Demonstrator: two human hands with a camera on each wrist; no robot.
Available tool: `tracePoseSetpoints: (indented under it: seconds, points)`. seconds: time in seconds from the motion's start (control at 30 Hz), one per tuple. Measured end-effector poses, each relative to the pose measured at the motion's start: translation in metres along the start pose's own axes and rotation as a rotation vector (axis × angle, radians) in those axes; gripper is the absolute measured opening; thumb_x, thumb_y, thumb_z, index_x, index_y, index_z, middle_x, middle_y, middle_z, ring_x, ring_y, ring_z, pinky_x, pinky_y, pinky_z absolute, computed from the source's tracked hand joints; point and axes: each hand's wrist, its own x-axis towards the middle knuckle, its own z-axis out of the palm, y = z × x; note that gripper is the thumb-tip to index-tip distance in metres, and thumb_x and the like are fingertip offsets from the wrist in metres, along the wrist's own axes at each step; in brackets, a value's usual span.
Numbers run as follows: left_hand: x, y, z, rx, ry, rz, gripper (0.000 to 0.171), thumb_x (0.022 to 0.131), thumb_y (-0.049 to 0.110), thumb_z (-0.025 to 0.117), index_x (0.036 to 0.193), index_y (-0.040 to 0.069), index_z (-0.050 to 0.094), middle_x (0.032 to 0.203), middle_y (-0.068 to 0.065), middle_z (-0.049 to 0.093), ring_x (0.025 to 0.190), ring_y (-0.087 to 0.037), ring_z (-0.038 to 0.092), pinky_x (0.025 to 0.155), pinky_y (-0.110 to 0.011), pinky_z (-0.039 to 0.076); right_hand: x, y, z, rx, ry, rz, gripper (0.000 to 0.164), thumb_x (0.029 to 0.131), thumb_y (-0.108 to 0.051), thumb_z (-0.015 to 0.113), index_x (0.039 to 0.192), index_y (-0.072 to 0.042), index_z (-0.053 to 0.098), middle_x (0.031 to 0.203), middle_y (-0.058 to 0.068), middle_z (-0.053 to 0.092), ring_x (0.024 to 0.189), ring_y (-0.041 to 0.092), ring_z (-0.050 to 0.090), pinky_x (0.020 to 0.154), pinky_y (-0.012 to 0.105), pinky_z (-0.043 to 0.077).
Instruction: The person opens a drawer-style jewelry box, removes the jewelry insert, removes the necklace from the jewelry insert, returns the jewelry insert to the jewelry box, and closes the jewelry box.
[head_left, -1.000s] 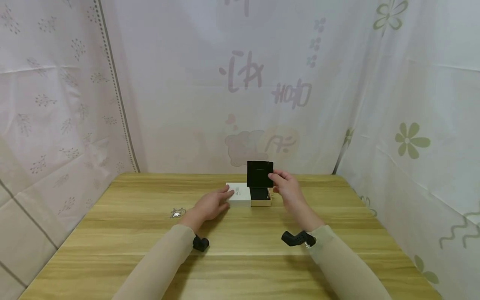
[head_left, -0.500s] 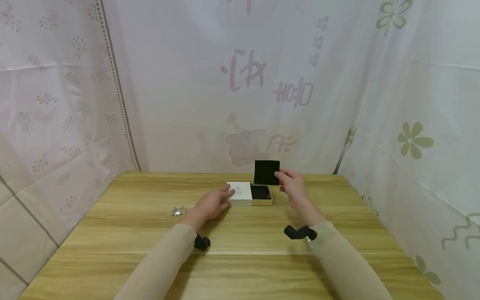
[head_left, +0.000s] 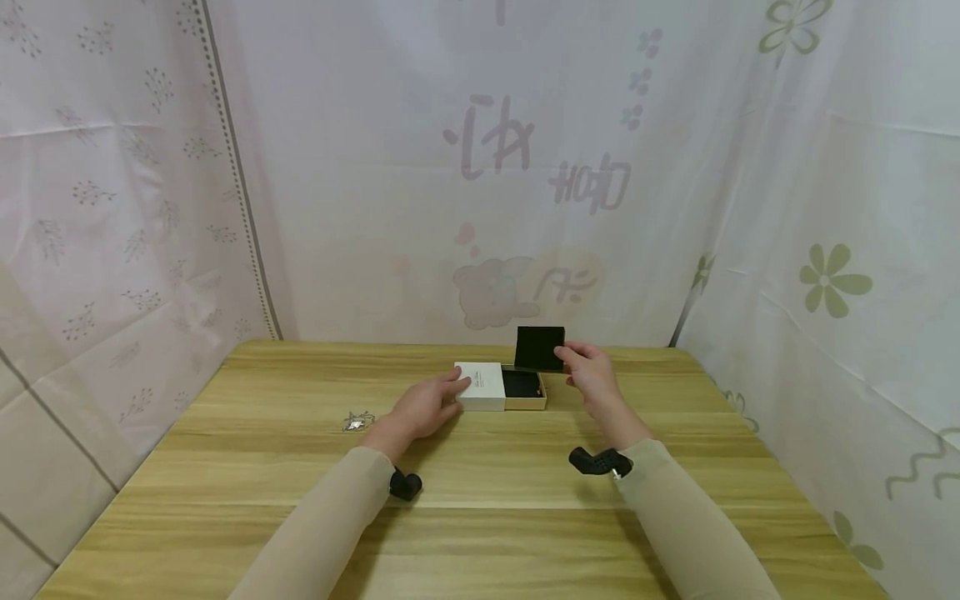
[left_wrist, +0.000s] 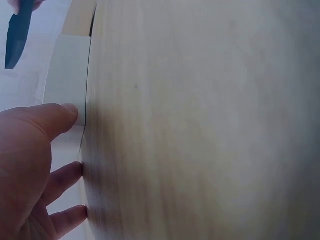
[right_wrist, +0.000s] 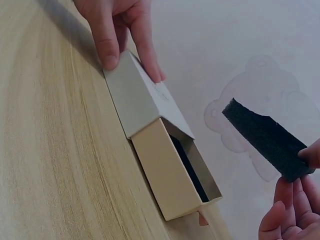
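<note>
Pinching a square of porous black foam (right_wrist: pixel 265 140) between thumb and fingers, the right hand (head_left: pixel 592 375) holds it aloft near the smooth, straight-edged beige drawer (right_wrist: pixel 167 172). The left hand (head_left: pixel 423 408) grips the boxy white sleeve (head_left: pixel 484 387), thumb on its side, a finger on top.

The black pad (right_wrist: pixel 265 140) looks like rough, dull sponge. The box cover (right_wrist: pixel 132 95) and its drawer (right_wrist: pixel 167 175) look like smooth card. The table (head_left: pixel 480 542) looks like smooth wood. The chain (head_left: pixel 358 422) looks like shiny metal. The curtain (head_left: pixel 360 208) is creased cloth.
</note>
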Motion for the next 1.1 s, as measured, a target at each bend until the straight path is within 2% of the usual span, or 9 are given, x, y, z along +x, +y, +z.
tracePoseSetpoints:
  seconds: [0.1,0.27,0.67,0.83,1.1]
  points:
    - [-0.001,0.002,-0.001,-0.007,0.004,-0.002,0.057,0.111,0.023,0.068,0.165,0.019,0.053,0.178,-0.009,0.039,0.160,-0.037,0.046,0.131,-0.056,0.039,0.001,0.001,0.001,-0.002,0.007,0.001,0.047,0.110,-0.030,0.069,0.145,-0.001,0.063,0.106,-0.005,0.062,0.088,0.009,0.057,0.072,0.019,0.054]
    - [-0.003,0.003,-0.002,0.008,0.000,-0.005,0.056,0.111,0.023,0.068,0.165,0.019,0.053,0.178,-0.010,0.039,0.160,-0.036,0.046,0.130,-0.055,0.041,0.002,0.005,0.001,-0.013,0.009,0.008,0.039,0.108,-0.029,0.071,0.134,-0.001,0.064,0.095,-0.006,0.062,0.083,0.009,0.058,0.070,0.020,0.054]
    - [0.000,0.001,0.000,0.021,0.011,0.002,0.057,0.111,0.023,0.068,0.165,0.019,0.053,0.178,-0.011,0.039,0.159,-0.036,0.047,0.129,-0.055,0.042,0.002,0.012,-0.002,-0.074,0.002,-0.014,0.028,0.108,-0.028,0.071,0.121,-0.003,0.067,0.083,-0.008,0.059,0.082,0.013,0.057,0.067,0.021,0.052]
    - [-0.001,0.001,-0.001,0.010,0.000,-0.004,0.057,0.111,0.024,0.068,0.165,0.020,0.052,0.178,-0.010,0.039,0.160,-0.036,0.046,0.130,-0.054,0.041,0.002,0.014,-0.002,-0.096,-0.006,-0.012,0.027,0.109,-0.028,0.071,0.120,-0.003,0.067,0.083,-0.007,0.059,0.081,0.015,0.057,0.069,0.023,0.053]
    - [0.001,-0.001,0.000,0.006,-0.001,-0.015,0.057,0.111,0.025,0.068,0.165,0.022,0.052,0.178,-0.008,0.038,0.160,-0.034,0.046,0.130,-0.053,0.041,0.001,0.016,-0.002,-0.124,-0.019,-0.007,0.035,0.110,-0.029,0.069,0.130,0.000,0.067,0.087,-0.005,0.061,0.086,0.018,0.060,0.076,0.029,0.057]
